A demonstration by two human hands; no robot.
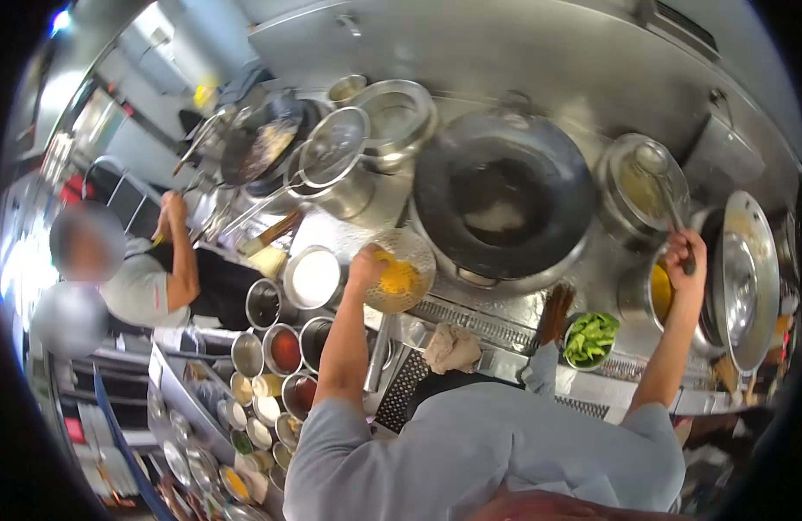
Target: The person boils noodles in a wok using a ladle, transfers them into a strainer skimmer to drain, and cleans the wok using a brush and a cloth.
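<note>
My left hand (366, 265) is over the left side of a round perforated skimmer (416, 298). Its fingers are curled at a heap of yellow food (399, 276) in the skimmer; what they grip is hidden. In my right hand (684, 252) is the dark handle end of a ladle (673, 201). The ladle's bowl is over a metal pot (631, 187) of yellowish liquid. Between my hands, a large black wok (444, 165) sits on the stove, with a little pale liquid at its bottom.
Leafy greens (590, 337) fill a bowl by the front edge, near a brown brush (555, 314) and a crumpled cloth (451, 349). A white-filled pot (314, 276) and several sauce pots stand left. A large metal strainer (763, 326) stands far right. A co-worker (145, 282) works at left.
</note>
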